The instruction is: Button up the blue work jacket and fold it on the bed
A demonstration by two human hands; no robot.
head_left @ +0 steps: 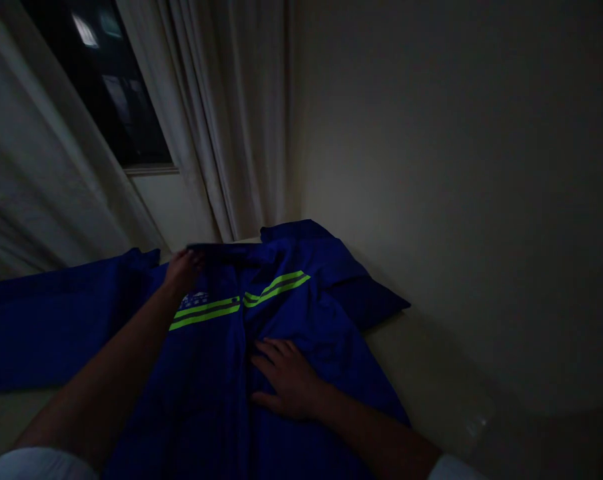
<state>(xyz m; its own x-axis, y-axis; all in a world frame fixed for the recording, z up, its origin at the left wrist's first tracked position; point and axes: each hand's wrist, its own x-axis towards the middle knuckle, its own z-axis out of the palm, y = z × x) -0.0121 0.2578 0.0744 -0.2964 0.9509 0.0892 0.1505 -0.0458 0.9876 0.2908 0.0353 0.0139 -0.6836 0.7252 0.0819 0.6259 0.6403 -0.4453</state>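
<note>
A blue work jacket [201,387] with yellow-green striped bands across its chest is spread out in front of me, its front opening running down the middle. My left hand [183,268] pinches the jacket's collar at the upper left, just above some pale printing on the chest. Lower down, my right hand [286,379] lies flat on the front panel, fingers spread, right of the opening. One sleeve [366,293] stretches out to the right and ends in a point. The dim light hides much of the fabric's detail.
Another blue garment or folded cloth [46,320] lies at the left, close to the jacket. Pale curtains [241,120] hang behind, beside a dark window [116,87]. A plain wall [446,167] rises at the right. The pale surface [421,373] under the jacket shows at the right.
</note>
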